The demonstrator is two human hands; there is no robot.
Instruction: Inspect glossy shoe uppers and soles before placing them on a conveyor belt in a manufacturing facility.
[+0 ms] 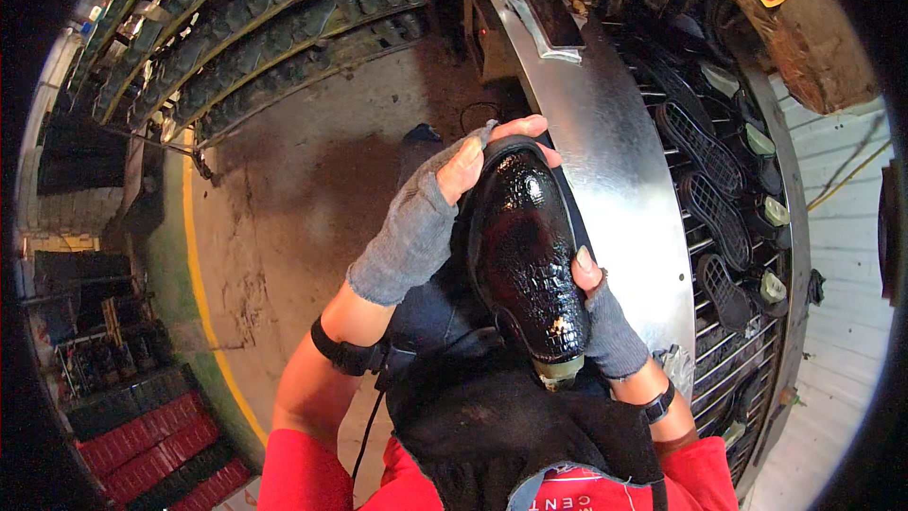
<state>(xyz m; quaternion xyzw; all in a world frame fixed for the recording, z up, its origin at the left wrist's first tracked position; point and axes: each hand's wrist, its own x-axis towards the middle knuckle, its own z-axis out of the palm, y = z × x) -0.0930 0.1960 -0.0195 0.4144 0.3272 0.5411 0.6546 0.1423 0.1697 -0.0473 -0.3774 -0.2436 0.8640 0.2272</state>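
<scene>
A glossy black shoe (528,246) with a creased, textured upper is held lengthwise over my lap. The pale end of a shoe last (558,371) sticks out of its opening, nearest my body. My left hand (470,159), in a grey fingerless glove, wraps round the far, rounded end, its fingers lying over the dark rim there. On the right side my right hand (605,317), gloved the same way, grips the shoe near the opening. Its thumb rests along the side; the other fingers are hidden beneath. The underside of the shoe is out of sight.
A shiny metal bench (605,123) runs along my right, with a phone (555,19) on it. Beyond it, a rack of metal bars (705,322) carries several black soles (714,218) and shoes on lasts. Shelves of dark shoes (284,24) stand far left, red-and-black crates (156,445) lower left.
</scene>
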